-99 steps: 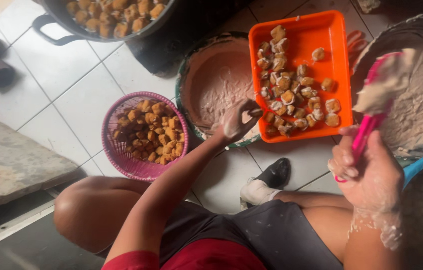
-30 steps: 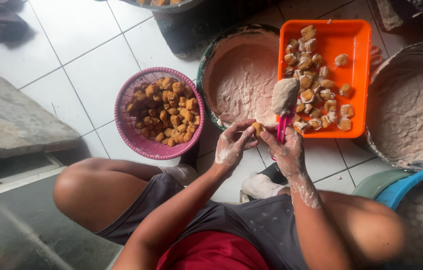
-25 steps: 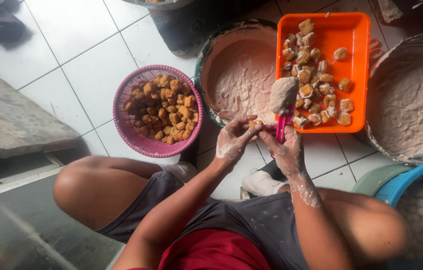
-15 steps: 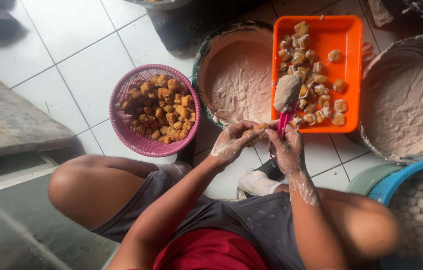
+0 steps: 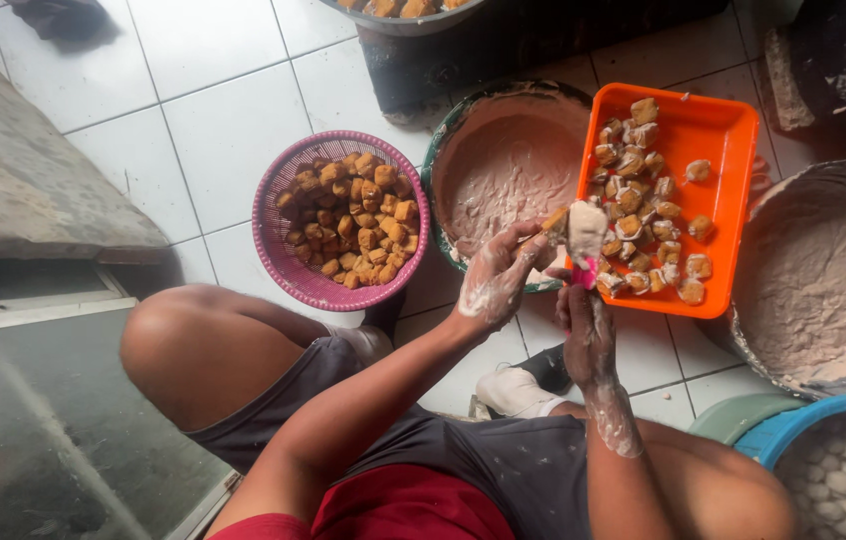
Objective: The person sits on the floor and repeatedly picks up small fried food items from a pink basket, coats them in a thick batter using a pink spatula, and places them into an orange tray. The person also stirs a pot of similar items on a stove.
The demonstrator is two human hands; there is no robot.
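1. Since the earlier frame, both hands have drawn together from the orange plastic tray (image 5: 713, 140).
2. The left hand (image 5: 496, 283) pinches a small brown fried puff (image 5: 555, 219); it looks light, crushable and best held by the sides.
3. The right hand (image 5: 586, 322) is closed around a pink-handled, paste-loaded spatula (image 5: 586, 236); the paste looks slippery.
4. White tiled floor (image 5: 213, 120), crowded with the pink woven basket (image 5: 288, 275) and basins.

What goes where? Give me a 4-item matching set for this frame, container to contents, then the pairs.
Things:
1. pink basket
2. orange tray
3. green-rimmed bowl
4. blue tub

Contents:
A. pale paste smeared over the inside
B. white round pieces, at the lower right corner
C. plain golden-brown fried cubes
D. cubes filled with pale paste

Pairs: 1-C, 2-D, 3-A, 4-B
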